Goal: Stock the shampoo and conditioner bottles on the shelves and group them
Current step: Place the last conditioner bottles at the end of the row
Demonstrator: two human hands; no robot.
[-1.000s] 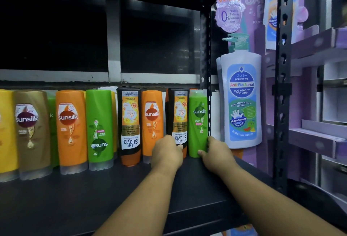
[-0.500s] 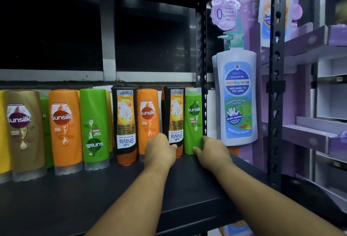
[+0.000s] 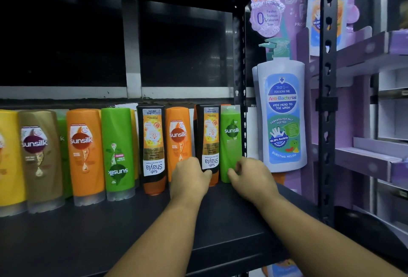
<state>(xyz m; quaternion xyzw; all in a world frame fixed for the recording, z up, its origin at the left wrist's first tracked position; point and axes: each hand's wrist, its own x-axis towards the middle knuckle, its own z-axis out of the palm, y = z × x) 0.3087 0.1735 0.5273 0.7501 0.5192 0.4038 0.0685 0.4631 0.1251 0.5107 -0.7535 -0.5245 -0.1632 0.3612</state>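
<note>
- The black bottle [image 3: 208, 135] is pinched at its foot by the left grip [image 3: 191, 177].
- The green bottle [image 3: 230, 144], rightmost on the shelf [image 3: 132, 232], is held low by the right grip [image 3: 249, 175].

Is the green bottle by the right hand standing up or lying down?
Standing up: the green bottle rises straight from the shelf.

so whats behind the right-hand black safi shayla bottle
Only an orange sliver of another bottle shows along the Safi Shayla bottle's left edge; the rest, label included, is covered. The left hand covers the gap lower down.
</note>
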